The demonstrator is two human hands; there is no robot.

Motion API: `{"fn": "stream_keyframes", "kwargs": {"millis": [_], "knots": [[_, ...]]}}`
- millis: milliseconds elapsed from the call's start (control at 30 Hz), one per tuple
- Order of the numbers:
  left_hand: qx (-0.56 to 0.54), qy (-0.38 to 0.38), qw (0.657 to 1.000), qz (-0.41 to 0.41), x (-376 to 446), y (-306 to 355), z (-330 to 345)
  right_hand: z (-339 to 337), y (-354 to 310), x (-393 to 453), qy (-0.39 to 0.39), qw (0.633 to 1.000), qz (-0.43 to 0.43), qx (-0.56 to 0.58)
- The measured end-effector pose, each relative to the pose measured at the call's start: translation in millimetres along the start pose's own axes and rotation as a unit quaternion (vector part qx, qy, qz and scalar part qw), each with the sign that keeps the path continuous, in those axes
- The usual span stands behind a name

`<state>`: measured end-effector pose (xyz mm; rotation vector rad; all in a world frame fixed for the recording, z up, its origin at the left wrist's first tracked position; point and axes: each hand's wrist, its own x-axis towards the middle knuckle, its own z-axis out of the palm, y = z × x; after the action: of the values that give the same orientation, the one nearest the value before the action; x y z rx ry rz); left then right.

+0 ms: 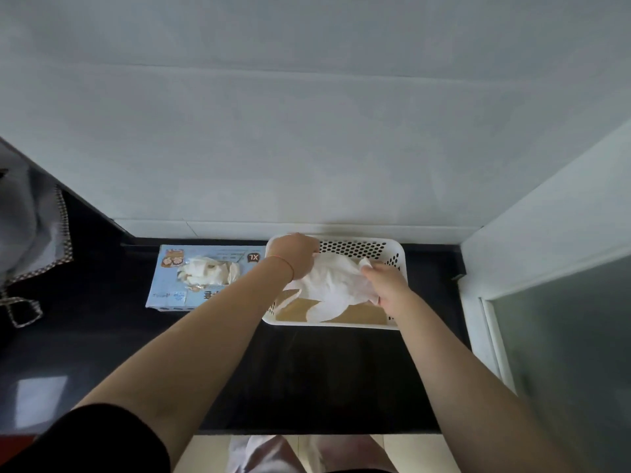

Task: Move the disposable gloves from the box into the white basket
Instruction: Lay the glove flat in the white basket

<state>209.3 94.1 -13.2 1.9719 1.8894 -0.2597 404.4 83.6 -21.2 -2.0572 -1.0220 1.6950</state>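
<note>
A white perforated basket [355,248] stands on the black counter against the wall. Inside it lies a bunch of thin white disposable gloves [333,288] over a tan bottom. My left hand [294,255] reaches over the basket's left rim and grips the left part of the gloves. My right hand [386,281] pinches their right edge inside the basket. To the left lies a light blue glove box [170,285] marked XL, with more white gloves [208,269] bulging from its opening.
The black counter [307,370] ends at a front edge near me. A white wall rises behind it, and a frosted glass panel [563,353] closes the right side. A grey cloth with a checked border [30,240] hangs at the left.
</note>
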Motion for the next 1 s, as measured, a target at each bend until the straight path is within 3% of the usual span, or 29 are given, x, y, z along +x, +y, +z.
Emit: {"fn": "stream_keyframes", "kwargs": {"millis": [133,233,400,533,700,767,900,1000], "knots": [[0.152,0.054,0.986,0.046,-5,18,17,-6,4,11,0.015,0.997,-0.004,-0.079],[0.151,0.066,0.984,0.061,-14,28,30,-7,5,17,0.013,0.996,-0.008,-0.092],[0.122,-0.077,0.987,-0.069,-22,24,57,-8,8,22,0.014,0.996,-0.029,-0.078],[0.079,-0.091,0.987,-0.107,-22,17,63,-8,8,25,0.017,0.987,-0.064,-0.149],[0.016,-0.130,0.984,-0.122,-16,12,53,-5,13,29,0.048,0.950,-0.134,-0.276],[0.043,-0.134,0.983,-0.115,-13,13,49,-4,14,26,0.070,0.928,-0.168,-0.325],[0.160,-0.035,0.986,-0.039,-14,25,46,-1,15,23,0.111,0.887,-0.237,-0.379],[0.075,-0.037,0.997,0.001,-14,33,55,0,17,21,0.102,0.850,-0.277,-0.436]]}}
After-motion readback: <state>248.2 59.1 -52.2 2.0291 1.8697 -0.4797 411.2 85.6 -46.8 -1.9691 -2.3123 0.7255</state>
